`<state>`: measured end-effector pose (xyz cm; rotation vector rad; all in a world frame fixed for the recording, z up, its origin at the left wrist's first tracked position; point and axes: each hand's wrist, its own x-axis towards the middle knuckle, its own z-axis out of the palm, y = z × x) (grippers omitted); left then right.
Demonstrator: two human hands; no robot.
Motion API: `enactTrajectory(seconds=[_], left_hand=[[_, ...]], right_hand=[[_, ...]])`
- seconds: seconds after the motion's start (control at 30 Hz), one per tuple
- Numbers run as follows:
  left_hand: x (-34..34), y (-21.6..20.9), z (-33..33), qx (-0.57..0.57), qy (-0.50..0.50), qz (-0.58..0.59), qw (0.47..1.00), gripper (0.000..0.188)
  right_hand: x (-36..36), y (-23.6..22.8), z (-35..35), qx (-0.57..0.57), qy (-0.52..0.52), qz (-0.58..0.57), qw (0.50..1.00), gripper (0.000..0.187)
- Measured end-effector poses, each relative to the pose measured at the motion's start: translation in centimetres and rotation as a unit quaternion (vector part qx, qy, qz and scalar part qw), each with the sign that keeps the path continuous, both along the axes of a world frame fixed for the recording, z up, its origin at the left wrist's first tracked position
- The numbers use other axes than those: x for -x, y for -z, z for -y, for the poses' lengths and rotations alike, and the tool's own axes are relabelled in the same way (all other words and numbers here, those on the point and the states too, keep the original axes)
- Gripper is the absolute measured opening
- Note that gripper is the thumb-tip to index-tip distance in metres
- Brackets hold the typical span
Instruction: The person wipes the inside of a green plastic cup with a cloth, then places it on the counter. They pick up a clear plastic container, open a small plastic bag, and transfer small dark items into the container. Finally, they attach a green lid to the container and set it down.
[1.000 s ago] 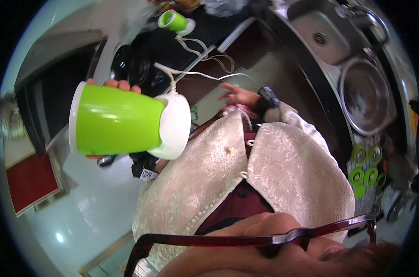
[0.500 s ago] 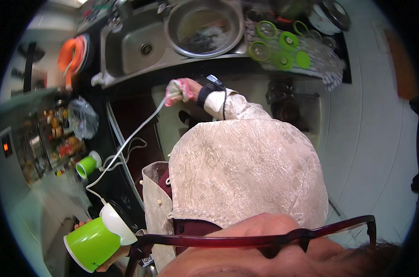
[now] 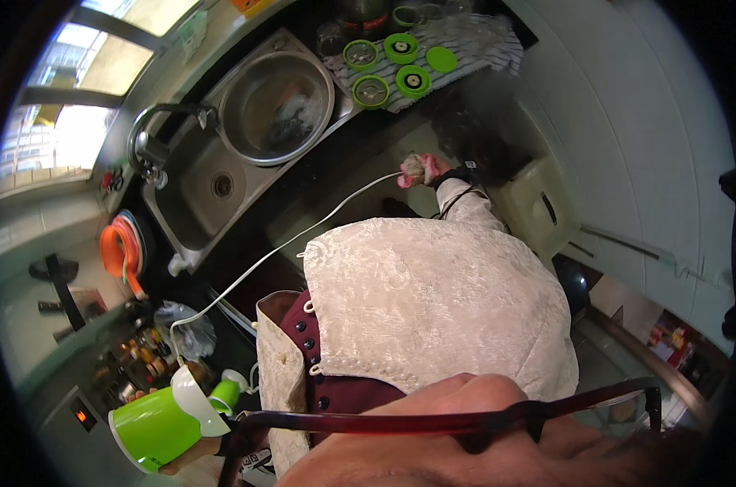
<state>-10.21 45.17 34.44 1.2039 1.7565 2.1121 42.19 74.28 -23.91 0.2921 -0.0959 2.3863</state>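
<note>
We find the green base [image 3: 155, 428], an appliance body with a white end, at the lower left of the view, raised and tilted on its side. The left hand [image 3: 188, 458] carries it; its fingers are clamped around the green body, some tips showing at the far side and the rest hidden behind it.

From the white end a white cord [image 3: 271, 253] leaves in a bend, then runs in a long, fairly taut line up to the right hand [image 3: 441, 165]. We note the right hand's fingers closed on a pink and white cloth [image 3: 417, 170], which meets the cord; we cannot tell how far the cord passes inside the folds. The two hands are well apart.

Just beside the green base, partly covered by it, we observe a smaller green and white appliance [image 3: 226, 394]. Near it lies a clear plastic bag [image 3: 191, 326].

Beyond the cord we record a steel sink [image 3: 181, 213] with a faucet [image 3: 150, 148], and a round metal basin [image 3: 240, 122] with liquid and a dark item inside. Beside the basin, a striped towel [image 3: 486, 61] bears several green-rimmed lids [image 3: 371, 92] and a plain green disc [image 3: 442, 59].
</note>
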Motion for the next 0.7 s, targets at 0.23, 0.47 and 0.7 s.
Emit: enactTrajectory(seconds=[0.23, 0.47, 0.7], left_hand=[[6.1, 2.9, -4.0, -0.008, 0.039, 0.021, 0.999, 0.107], [9.6, 4.3, -7.1, -0.004, 0.072, 0.039, 0.997, 0.104], [12.0, 5.5, -6.9, -0.009, 0.079, 0.059, 0.995, 0.102]], right_hand=[[-7.6, 5.7, 4.8, 0.068, 0.233, 0.307, 0.920, 0.028], [-15.4, 12.1, 9.6, 0.085, 0.380, 0.315, 0.865, 0.032], [-22.8, 13.3, 9.3, 0.046, 0.487, 0.450, 0.747, 0.033]])
